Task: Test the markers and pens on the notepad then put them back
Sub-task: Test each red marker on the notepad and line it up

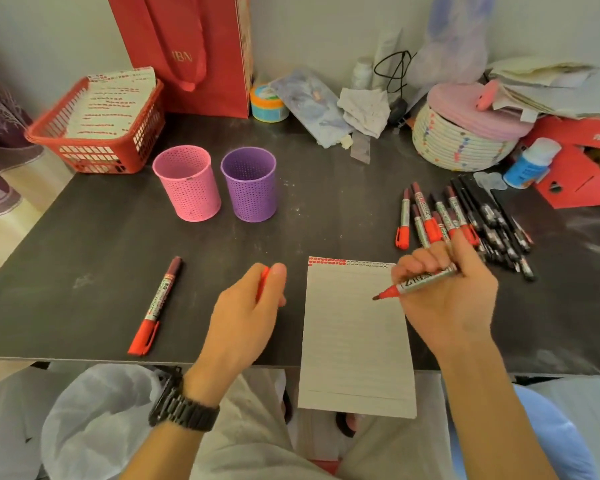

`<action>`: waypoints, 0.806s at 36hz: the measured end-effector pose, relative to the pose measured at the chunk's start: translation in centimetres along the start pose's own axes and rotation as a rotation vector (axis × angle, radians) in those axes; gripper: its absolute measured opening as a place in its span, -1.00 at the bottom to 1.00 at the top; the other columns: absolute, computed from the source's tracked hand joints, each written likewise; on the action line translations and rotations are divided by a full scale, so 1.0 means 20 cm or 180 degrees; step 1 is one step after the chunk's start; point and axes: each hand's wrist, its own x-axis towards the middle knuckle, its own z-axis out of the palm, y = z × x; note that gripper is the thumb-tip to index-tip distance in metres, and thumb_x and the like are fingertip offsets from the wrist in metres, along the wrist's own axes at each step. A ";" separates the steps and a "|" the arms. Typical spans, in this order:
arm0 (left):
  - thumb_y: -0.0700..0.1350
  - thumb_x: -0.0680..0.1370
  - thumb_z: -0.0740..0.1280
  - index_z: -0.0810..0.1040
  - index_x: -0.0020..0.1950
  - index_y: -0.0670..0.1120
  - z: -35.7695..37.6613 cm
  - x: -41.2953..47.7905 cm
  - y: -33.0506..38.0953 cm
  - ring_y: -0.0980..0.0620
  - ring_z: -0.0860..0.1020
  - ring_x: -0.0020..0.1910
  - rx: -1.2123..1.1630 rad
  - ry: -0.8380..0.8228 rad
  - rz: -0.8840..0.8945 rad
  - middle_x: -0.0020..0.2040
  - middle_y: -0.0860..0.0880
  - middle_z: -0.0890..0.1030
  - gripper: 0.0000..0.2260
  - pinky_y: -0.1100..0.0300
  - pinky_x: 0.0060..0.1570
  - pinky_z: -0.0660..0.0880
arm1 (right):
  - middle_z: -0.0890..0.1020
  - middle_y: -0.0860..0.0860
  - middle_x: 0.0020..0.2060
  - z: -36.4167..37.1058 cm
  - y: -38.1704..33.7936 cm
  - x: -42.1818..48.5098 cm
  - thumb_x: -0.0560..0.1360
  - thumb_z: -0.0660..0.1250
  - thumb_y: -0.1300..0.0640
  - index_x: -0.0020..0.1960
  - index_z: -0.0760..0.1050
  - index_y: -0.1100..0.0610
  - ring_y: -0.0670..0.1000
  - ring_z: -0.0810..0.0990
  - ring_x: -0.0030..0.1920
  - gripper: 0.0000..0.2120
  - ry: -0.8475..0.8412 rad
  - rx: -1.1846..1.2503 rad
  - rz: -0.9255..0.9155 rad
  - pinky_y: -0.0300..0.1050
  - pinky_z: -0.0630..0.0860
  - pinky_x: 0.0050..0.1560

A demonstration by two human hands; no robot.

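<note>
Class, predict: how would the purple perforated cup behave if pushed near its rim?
The purple perforated cup looks like thin plastic with nothing showing inside, so it is probably light. Taller than wide, it may tip rather than slide. Its holes should aid grip.

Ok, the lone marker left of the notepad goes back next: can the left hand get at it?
Probably yes: the marker lies on bare table beside the left hand, nothing between. But its grip is taken: it pinches a red cap.
</note>
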 end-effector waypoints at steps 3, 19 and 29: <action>0.36 0.46 0.22 0.38 -0.04 0.21 0.08 0.12 -0.04 0.19 0.53 -0.10 0.0483 -0.0091 0.0248 -0.07 0.20 0.54 -0.74 0.17 -0.10 0.51 | 0.58 -0.03 -0.31 -0.01 0.06 0.00 0.56 0.26 -0.23 -0.34 0.54 0.06 -0.03 0.61 -0.23 -0.55 0.0202 -0.0155 0.0130 -0.10 0.49 0.02; 0.23 0.49 0.32 0.12 -0.01 0.40 0.16 0.26 -0.11 0.30 0.32 0.18 0.1181 -0.0277 0.0994 0.22 0.32 0.47 -0.66 0.26 0.29 0.16 | 0.60 0.07 -0.35 0.04 0.14 0.05 0.39 0.38 -0.24 -0.19 0.65 0.05 -0.01 0.59 -0.40 -0.65 0.0340 -0.1839 0.0003 -0.13 0.55 -0.44; 0.24 0.40 0.43 0.14 -0.04 0.34 0.15 0.14 -0.13 0.38 0.25 0.05 0.1081 -0.0089 0.1061 -0.03 0.59 0.26 -0.57 0.23 0.23 0.27 | 0.62 0.08 -0.43 0.08 0.27 0.18 0.55 0.43 0.04 -0.15 0.58 0.12 0.04 0.60 -0.47 -0.83 0.0044 -0.3127 -0.0668 -0.11 0.56 -0.46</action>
